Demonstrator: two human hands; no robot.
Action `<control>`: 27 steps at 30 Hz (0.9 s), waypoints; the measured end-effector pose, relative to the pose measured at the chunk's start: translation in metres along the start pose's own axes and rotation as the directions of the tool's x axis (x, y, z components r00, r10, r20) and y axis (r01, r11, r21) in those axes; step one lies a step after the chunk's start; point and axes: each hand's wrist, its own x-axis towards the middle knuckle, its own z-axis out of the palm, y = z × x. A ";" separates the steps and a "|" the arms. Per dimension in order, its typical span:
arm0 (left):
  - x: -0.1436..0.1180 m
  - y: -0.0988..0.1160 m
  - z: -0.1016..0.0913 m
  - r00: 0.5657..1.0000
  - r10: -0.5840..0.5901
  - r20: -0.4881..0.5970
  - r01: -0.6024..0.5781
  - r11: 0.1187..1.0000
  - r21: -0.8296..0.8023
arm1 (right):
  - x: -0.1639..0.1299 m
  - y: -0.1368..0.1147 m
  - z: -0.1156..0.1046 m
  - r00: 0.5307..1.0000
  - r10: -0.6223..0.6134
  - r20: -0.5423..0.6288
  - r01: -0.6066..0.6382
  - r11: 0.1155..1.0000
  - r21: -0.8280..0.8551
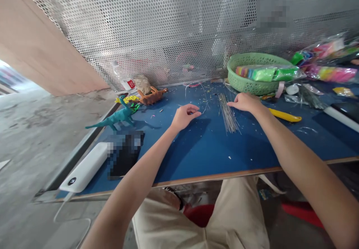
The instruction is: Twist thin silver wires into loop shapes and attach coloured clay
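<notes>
**Two hands at a bundle of thin wires on a blue table**

Nearest the camera, at the table's [196, 155] front left edge, lie a white power bank [85, 168] and a dark phone [126, 153], which is blurred over. Further in, the left hand [185, 116] rests on the blue top with its fingers curled together, thumb and forefinger pinching one thin wire [204, 105] that curves away toward the back. Just to its right lies a bundle of straight thin wires [228, 116], fanned a little at the near end. The right hand [245, 102] sits at the bundle's far end, fingertips pressed down on the wires; whether it grips any I cannot tell. A yellow knife [284, 115] lies beside that wrist. Beyond, on the left, stand a teal dinosaur [116, 117] and an orange dinosaur [151, 96]; on the right, a green basket [246, 84] holds bright packets of clay [265, 73] against the perforated metal screen [157, 28].
</notes>
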 end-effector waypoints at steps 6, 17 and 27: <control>0.000 0.000 0.001 1.000 0.017 0.018 -0.017 1.000 -0.006 | 0.002 0.001 0.002 0.997 0.045 0.068 -0.047 0.998 0.031; 0.000 0.002 -0.001 0.991 -0.081 -0.107 0.058 0.977 -0.205 | -0.016 -0.006 -0.011 0.977 -0.131 -0.167 0.206 0.778 0.593; 0.000 0.009 0.004 0.929 -0.293 -0.226 0.017 0.643 -0.765 | -0.027 -0.036 0.003 0.844 -0.413 -0.343 0.489 0.331 0.807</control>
